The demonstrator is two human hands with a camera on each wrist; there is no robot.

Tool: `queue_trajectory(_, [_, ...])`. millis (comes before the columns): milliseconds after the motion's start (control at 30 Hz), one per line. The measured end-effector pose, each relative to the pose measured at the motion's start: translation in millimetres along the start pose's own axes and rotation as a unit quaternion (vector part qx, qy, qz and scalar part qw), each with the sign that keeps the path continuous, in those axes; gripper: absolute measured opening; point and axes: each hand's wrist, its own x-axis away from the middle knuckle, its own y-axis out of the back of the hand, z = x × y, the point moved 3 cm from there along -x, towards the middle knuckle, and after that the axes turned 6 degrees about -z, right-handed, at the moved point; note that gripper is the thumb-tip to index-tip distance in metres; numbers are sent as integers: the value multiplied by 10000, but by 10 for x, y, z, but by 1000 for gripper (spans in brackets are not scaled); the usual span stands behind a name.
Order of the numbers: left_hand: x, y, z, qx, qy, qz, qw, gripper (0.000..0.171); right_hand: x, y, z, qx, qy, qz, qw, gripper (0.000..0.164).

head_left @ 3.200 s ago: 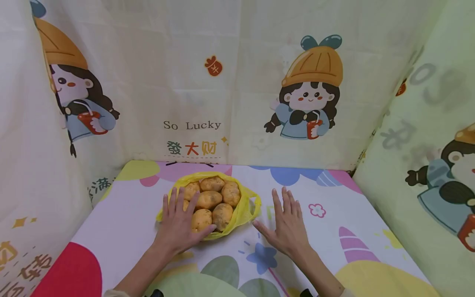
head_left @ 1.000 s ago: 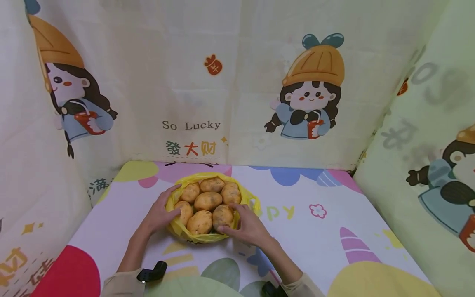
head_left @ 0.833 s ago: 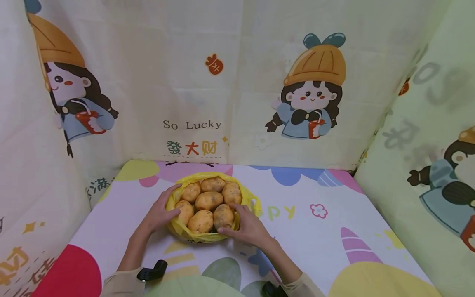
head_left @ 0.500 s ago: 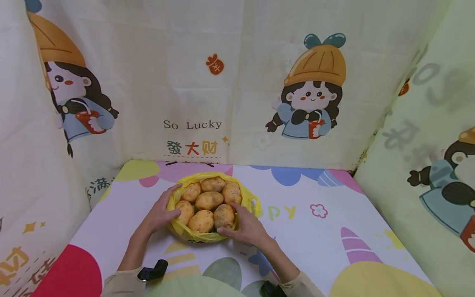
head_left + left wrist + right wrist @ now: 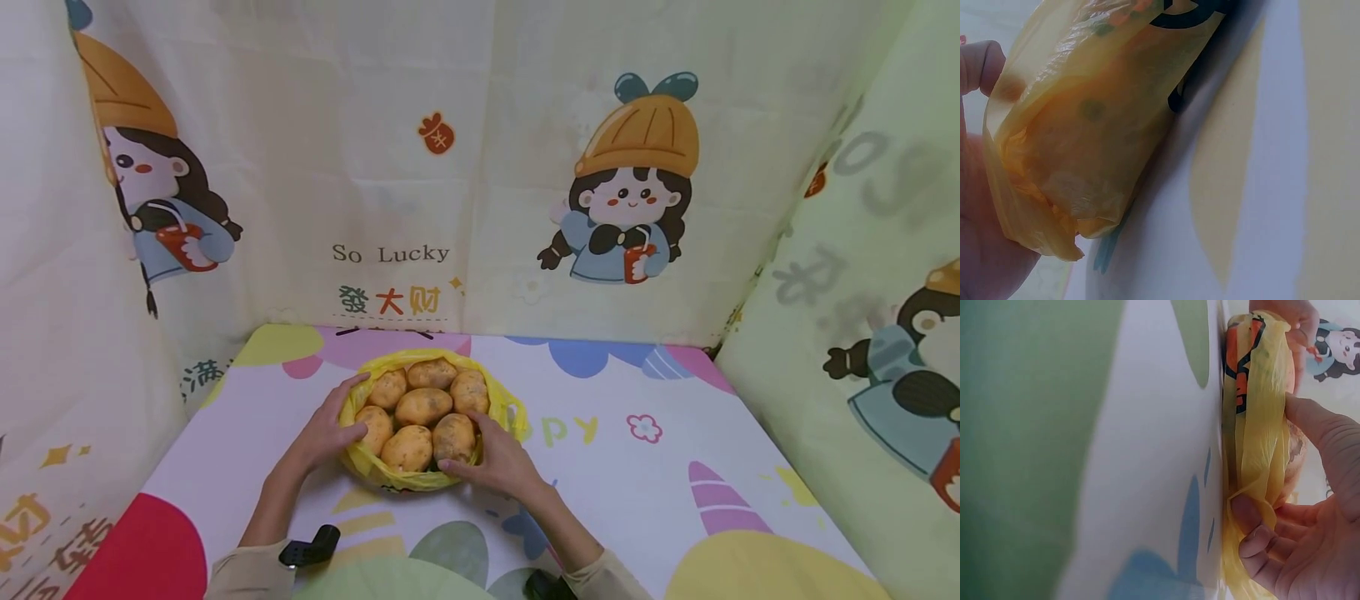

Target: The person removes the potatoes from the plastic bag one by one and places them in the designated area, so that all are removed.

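Observation:
A yellow plastic bag (image 5: 390, 481) lies wide open on the table, its rim rolled around several brown potatoes (image 5: 423, 407). My left hand (image 5: 324, 429) grips the bag's left side, thumb over the rim against a potato and fingers outside. My right hand (image 5: 501, 457) grips the right front side, its thumb at the near rim. In the right wrist view, the right hand's fingers curl on the thin plastic (image 5: 1265, 425). The left wrist view shows the bag's translucent wall (image 5: 1085, 156) beside the left hand (image 5: 985, 237), with some fingers hidden.
A printed cloth (image 5: 600, 500) covers the table. Patterned fabric walls enclose its back (image 5: 510, 208), left (image 5: 45, 333) and right (image 5: 810, 350) sides. Black straps sit at the left wrist (image 5: 311, 547) and right wrist (image 5: 547, 585).
About three seconds ago both hands were spread, the left over the potatoes and the right beside the bag. They moved to the bag's sides and took hold; over the last second they stay nearly still.

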Motion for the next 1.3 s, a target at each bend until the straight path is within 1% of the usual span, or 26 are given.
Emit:
queue_trajectory(267, [5,-9,-12,-136,-112,-41,9998,83,12,7,8,157,113,-249,9995,94])
queue_trajectory(467, [11,-12,-23,-238,-181,-52,9995,83,19,16,18,186,28,-431,9989,95])
queue_trajectory(667, [19,-10,-28,-290,-227,-51,9993,83,40,51,48,-94,-98,-698,9975,95])
queue_trajectory(833, [22,-1,-38,-330,-227,-56,9992,83,56,131,95,-385,-10,-1010,9941,94])
queue_trajectory(1000, [26,3,-53,-330,-178,-29,9993,83,85,234,128,-594,34,-1152,9916,93])
queue_trajectory(1133, [28,1,-59,-316,-169,-18,9994,83,113,309,130,-629,41,-1243,9902,90])
queue_trajectory(1300, [26,-4,-53,-302,-179,-24,9994,83,127,390,82,-687,90,-1437,9872,86])
